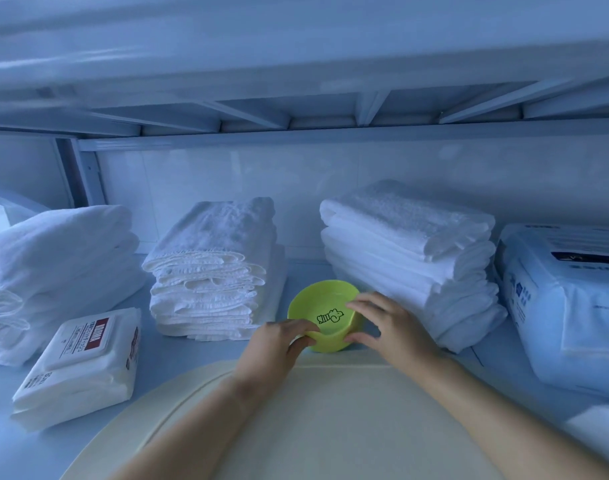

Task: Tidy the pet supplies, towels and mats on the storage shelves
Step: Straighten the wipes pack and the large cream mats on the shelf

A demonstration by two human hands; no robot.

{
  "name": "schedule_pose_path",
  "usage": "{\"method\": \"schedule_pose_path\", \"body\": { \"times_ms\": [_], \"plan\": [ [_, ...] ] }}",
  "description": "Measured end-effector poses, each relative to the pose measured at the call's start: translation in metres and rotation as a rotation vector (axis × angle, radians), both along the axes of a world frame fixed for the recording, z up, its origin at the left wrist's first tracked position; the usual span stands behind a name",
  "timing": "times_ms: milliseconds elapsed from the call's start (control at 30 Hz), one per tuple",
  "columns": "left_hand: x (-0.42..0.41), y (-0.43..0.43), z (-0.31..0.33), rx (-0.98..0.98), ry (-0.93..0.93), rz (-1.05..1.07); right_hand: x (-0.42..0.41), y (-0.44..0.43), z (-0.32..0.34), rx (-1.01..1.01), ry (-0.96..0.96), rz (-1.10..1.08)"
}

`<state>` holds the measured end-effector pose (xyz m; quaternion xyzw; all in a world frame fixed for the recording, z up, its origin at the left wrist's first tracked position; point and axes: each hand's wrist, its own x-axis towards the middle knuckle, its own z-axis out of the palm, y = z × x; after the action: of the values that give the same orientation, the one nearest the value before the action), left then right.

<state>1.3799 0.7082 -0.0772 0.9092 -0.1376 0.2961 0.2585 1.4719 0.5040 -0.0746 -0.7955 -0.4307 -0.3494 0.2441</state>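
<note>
A lime-green pet bowl (322,299) with a black cartoon drawing inside stands on the shelf between two towel stacks, just past the far edge of a cream mat (330,420). My left hand (279,344) grips the bowl's near-left rim, thumb and fingers curled over it. My right hand (386,323) curves round the bowl's right side, with the fingertips on the rim and the thumb low on the wall. Both forearms lie over the mat.
Three stacks of folded white towels sit at the back: left (57,271), middle (213,271), right (410,258). A white wipes pack (85,365) lies front left. A large blue-white plastic-wrapped pack (566,306) fills the right. The upper shelf (296,109) hangs low overhead.
</note>
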Motion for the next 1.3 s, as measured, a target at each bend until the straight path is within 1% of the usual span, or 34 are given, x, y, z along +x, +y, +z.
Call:
{"method": "schedule_pose_path", "body": {
  "times_ms": [167, 267, 467, 600, 800, 1067, 1300],
  "plan": [
    [-0.002, 0.009, 0.000, 0.040, -0.011, 0.009, -0.006, 0.004, -0.011, 0.027, -0.055, -0.036],
    [-0.004, 0.010, 0.001, 0.068, -0.044, 0.020, -0.006, 0.006, -0.013, 0.024, -0.046, -0.042],
    [-0.003, 0.008, -0.001, 0.092, -0.072, 0.077, -0.004, 0.013, -0.013, -0.014, 0.042, -0.078],
    [-0.001, 0.008, -0.002, 0.066, -0.027, 0.133, -0.005, 0.017, -0.010, -0.028, 0.140, -0.094],
    [0.001, 0.009, -0.002, 0.014, -0.006, 0.156, -0.013, 0.015, -0.011, 0.036, 0.196, -0.054],
    [0.002, 0.011, -0.001, 0.032, 0.012, 0.190, -0.011, 0.017, -0.015, 0.041, 0.086, -0.053],
    [0.001, 0.012, -0.001, 0.050, 0.017, 0.202, -0.011, 0.016, -0.016, 0.025, 0.073, -0.040]
  ]
}}
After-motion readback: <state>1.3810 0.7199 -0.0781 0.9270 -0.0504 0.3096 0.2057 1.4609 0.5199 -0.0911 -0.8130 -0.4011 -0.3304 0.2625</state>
